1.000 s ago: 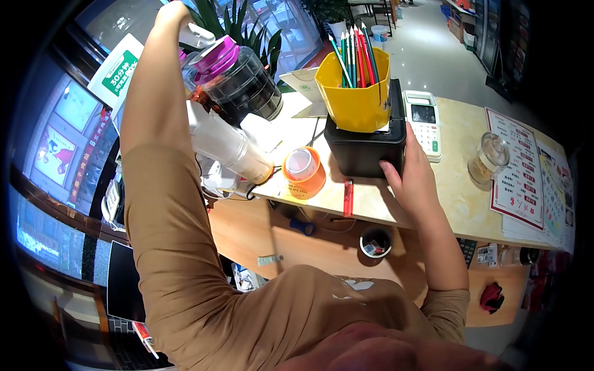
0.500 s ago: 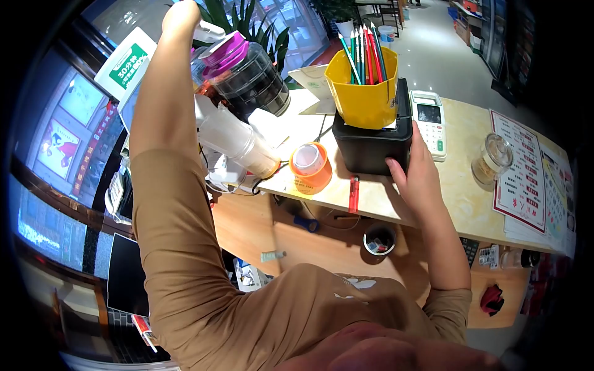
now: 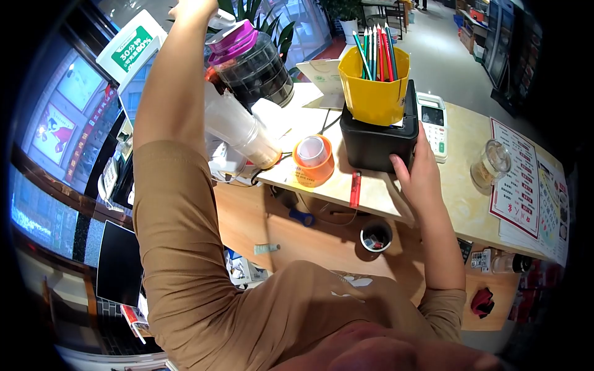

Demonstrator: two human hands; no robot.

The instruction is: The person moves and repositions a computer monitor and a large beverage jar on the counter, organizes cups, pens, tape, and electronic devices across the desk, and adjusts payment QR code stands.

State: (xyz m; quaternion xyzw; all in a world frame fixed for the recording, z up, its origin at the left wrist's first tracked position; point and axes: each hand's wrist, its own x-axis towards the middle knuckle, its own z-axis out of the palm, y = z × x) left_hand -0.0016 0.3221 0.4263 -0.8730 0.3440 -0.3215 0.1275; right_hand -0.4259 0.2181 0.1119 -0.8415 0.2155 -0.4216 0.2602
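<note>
Black box [image 3: 376, 147] touches right hand [image 3: 421, 170], stands well apart from left hand [image 3: 197, 8].

A single wide view, dark around its curved border, looks from the wearer's head steeply down over the shirt [image 3: 309, 297] and forward across the counter [image 3: 461, 179], near edge and right hand [image 3: 421, 170] close, floor [image 3: 427, 52] beyond the far edge well off

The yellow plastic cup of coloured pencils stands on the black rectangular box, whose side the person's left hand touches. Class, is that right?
The statement names the wrong hand: in the head view, the right hand touches the side of the black box. The yellow cup of coloured pencils does stand on it.
</note>
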